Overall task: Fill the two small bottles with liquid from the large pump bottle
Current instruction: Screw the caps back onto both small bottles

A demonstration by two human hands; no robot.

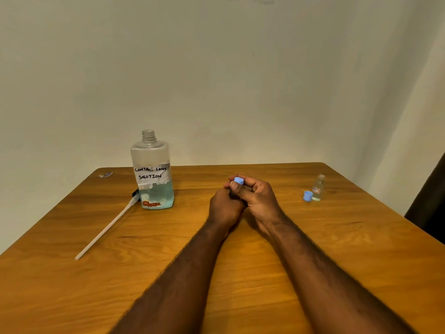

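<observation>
On the wooden table (72,297), your left hand (225,206) was curled tight, and I cannot tell around what; your right hand (260,198) pinched a blue cap (238,180). The large bottle (152,174) stood open far left with its pump (108,227) lying beside it, and a small bottle (318,189) stood uncapped far right.

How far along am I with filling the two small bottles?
Done: the pump lies on the table, out of the large bottle; one small bottle stands open, its cap beside it. In hand: fingers of the right hand pinch a blue cap above the left hand; what's beneath is hidden. Left: filling likely; levels are unclear.
</observation>
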